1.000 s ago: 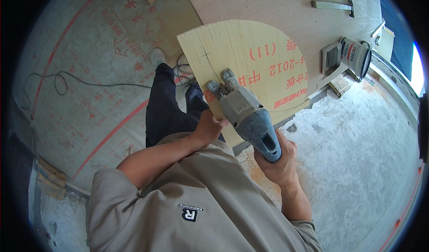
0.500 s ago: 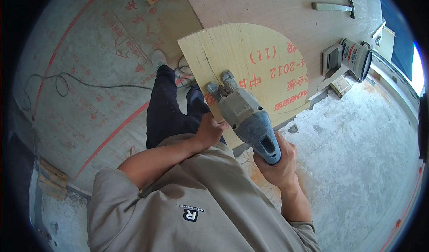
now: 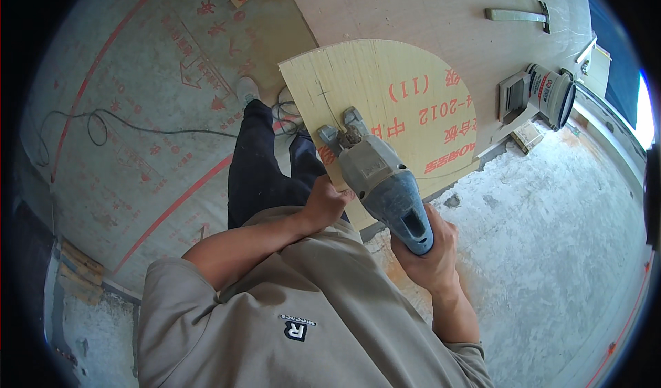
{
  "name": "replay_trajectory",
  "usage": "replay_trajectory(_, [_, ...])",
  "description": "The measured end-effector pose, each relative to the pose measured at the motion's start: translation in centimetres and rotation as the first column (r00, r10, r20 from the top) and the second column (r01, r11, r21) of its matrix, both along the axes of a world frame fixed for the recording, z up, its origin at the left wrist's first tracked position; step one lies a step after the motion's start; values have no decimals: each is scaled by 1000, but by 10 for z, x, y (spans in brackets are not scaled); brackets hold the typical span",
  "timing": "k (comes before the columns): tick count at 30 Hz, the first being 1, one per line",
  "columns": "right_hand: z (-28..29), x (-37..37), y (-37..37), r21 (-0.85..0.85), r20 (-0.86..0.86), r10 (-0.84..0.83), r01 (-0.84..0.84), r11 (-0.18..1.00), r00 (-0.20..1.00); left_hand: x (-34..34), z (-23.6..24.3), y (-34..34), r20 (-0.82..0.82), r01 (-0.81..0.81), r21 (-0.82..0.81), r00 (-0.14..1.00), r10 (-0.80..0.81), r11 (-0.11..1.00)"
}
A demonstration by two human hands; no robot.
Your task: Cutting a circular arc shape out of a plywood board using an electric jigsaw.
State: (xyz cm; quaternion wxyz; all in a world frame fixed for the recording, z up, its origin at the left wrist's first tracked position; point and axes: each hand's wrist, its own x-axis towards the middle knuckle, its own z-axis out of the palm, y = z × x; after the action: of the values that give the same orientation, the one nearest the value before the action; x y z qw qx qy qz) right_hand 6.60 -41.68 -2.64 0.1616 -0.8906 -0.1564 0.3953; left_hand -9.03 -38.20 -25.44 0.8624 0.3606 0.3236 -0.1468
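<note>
A plywood board (image 3: 372,78) with a curved far edge and red print lies in front of me over a larger board. On it stands a grey and blue jigsaw (image 3: 385,178), its two-pronged metal shoe resting near the board's left side. My right hand (image 3: 434,250) is wrapped around the rear end of the jigsaw. Close to my body, my left hand (image 3: 325,201) grips the board's near left edge, its fingertips partly hidden. A thin pencil line and a small cross mark show on the plywood ahead of the shoe. The blade is hidden.
On the large pale board (image 3: 406,9) at the far right lies a hammer (image 3: 513,15). A bucket (image 3: 549,93) and a dark-faced tool (image 3: 513,97) stand at its right edge. A cable (image 3: 141,128) trails over the printed floor sheet. Rough concrete (image 3: 537,236) lies to the right.
The view has shifted slightly, so the board and surroundings sit a little lower and further right. Both hands keep their grip, and the jigsaw's place on the board looks nearly the same.
</note>
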Motion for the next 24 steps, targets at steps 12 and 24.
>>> replay_trajectory(12, [1,-5,-2,1,0,-46,46,999,999,7,6,8,-67,4,-22,998,-6,1000])
replay_trajectory(24, [3,-4,-29,-26,-30,-8,8,1000,1000,15,-3,26,-14,-47,-109,999,46,993])
